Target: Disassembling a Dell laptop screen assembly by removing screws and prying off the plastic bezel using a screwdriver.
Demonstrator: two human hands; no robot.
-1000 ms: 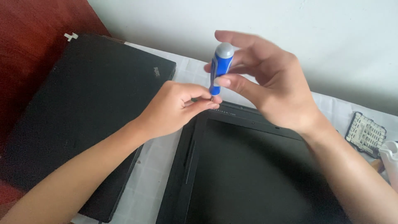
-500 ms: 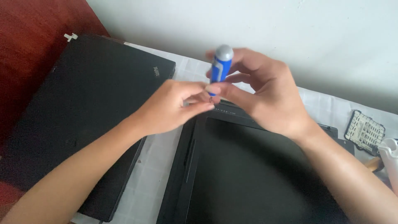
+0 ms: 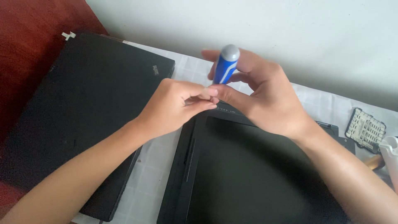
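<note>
At centre frame, above the top edge of the black panel (image 3: 265, 174), sits an upright screwdriver (image 3: 226, 66) with a blue-and-white handle and grey cap, wrapped by the right hand (image 3: 261, 97), fingers curled round the handle and thumb pressed along its lower part. Just to the left, touching that thumb, lies the left hand (image 3: 176, 105), thumb and forefinger pinched together at the base of the tool, where the shaft and tip stay hidden; impossible to tell whether a bit or a screw sits in that pinch. To do this well, probably best to keep the handle vertical and steady in the right grip while the left fingertips work at the hidden tip, with both wrists low over the panel so anything small that slips lands on the dark surface rather than on the checked cloth (image 3: 149, 178). Worth keeping the pinch light and close to the shaft, and not leaning on the panel, which likely flexes. At left, a closed black laptop (image 3: 83, 108) lies well apart from the hands on a red-brown table (image 3: 29, 37). At right edge, a small white-and-black gridded part (image 3: 365, 129) and a pale container rim (image 3: 389, 149), both clear of the work.
</note>
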